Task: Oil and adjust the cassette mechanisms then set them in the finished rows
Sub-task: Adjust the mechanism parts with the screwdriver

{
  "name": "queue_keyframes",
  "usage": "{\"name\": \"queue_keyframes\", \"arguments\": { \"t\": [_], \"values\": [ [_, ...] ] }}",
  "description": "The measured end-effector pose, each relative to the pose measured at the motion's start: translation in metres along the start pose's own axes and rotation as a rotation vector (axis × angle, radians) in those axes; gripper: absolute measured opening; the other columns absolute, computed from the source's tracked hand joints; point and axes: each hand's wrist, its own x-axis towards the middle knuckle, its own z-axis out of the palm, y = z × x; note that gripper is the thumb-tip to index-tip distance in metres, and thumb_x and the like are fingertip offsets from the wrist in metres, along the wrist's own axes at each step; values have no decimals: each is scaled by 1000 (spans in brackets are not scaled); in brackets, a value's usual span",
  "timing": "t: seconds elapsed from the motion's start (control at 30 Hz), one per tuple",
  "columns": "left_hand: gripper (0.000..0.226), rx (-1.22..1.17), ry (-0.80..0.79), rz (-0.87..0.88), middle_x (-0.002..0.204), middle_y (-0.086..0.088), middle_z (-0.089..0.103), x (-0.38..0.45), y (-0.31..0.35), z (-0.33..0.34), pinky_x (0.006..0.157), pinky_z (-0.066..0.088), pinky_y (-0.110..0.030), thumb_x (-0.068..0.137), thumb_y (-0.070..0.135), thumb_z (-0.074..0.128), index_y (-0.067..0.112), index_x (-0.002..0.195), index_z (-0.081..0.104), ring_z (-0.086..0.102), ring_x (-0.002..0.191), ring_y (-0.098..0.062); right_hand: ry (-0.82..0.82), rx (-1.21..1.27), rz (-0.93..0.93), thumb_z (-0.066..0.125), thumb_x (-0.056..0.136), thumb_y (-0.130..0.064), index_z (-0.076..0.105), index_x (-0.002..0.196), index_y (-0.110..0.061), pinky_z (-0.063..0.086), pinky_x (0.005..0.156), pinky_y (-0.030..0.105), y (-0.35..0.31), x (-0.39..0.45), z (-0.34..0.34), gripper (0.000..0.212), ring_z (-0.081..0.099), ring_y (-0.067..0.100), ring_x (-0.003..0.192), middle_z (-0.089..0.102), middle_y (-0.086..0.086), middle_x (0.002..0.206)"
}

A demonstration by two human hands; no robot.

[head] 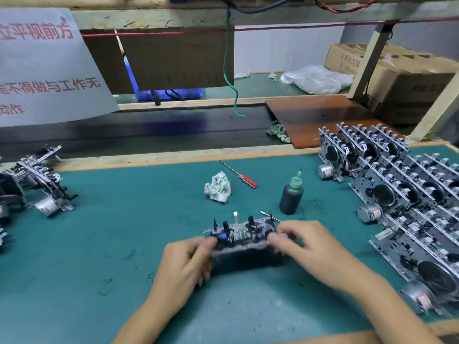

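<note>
One cassette mechanism [242, 235], grey metal with black parts, sits low over the green mat at centre. My left hand [185, 264] grips its left end with curled fingers. My right hand [305, 247] pinches its right end between thumb and fingertips. A dark oil bottle [291, 194] with a green nozzle stands upright just behind the mechanism, to the right. Rows of mechanisms [407, 197] stand on edge along the right side of the mat. A loose pile of mechanisms [34, 180] lies at the far left.
A red-handled screwdriver [239, 175] and a crumpled white-green rag [218, 186] lie behind the held mechanism. A brown board [320, 115] and another rag [278, 131] rest on the dark belt beyond the mat's wooden edge. Cardboard boxes [407, 78] stand at back right.
</note>
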Motion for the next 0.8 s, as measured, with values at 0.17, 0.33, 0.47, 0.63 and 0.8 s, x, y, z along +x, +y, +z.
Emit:
{"name": "queue_keyframes", "arguments": {
  "t": [0.17, 0.33, 0.47, 0.63, 0.8],
  "values": [
    [73, -91, 74, -194, 38, -9, 52, 28, 10, 4, 45, 39, -18, 80, 74, 47, 17, 34, 42, 46, 34, -16, -56, 105, 123, 29, 73, -79, 62, 56, -26, 47, 67, 32, -6, 30, -10, 64, 58, 6, 56, 64, -6, 54],
    [69, -56, 48, -287, 37, -9, 49, 49, 12, 3, 45, 39, -19, 74, 72, 35, 18, 32, 35, 46, 35, -17, -104, 173, 194, 39, 80, -72, 60, 46, -21, 52, 75, 39, 0, 46, -9, 65, 62, 12, 52, 65, 3, 52],
    [75, 483, 194, -153, 44, -1, 43, 56, 11, 3, 51, 33, -29, 83, 74, 26, 11, 46, 39, 41, 49, -18, -36, -1, 192, 29, 82, -77, 54, 45, -16, 49, 70, 35, 1, 48, -10, 76, 57, 11, 52, 61, 3, 52],
    [26, 482, 284, 187, 94, 13, 56, 65, 15, 0, 69, 34, -23, 92, 49, 52, 26, 86, 63, 46, 96, -6, 145, -215, 120, 27, 65, -86, 49, 69, -31, 38, 57, 27, 7, 45, -4, 59, 52, 3, 61, 55, -9, 65],
    [21, 277, -107, 339, 113, 24, 56, 75, 23, 3, 97, 30, -11, 86, 40, 56, 37, 104, 67, 44, 112, 6, 103, 322, 55, 80, 70, -37, 60, 93, -43, 44, 59, 21, 15, 44, 12, 31, 49, 7, 61, 61, -19, 83]
  ]
}}
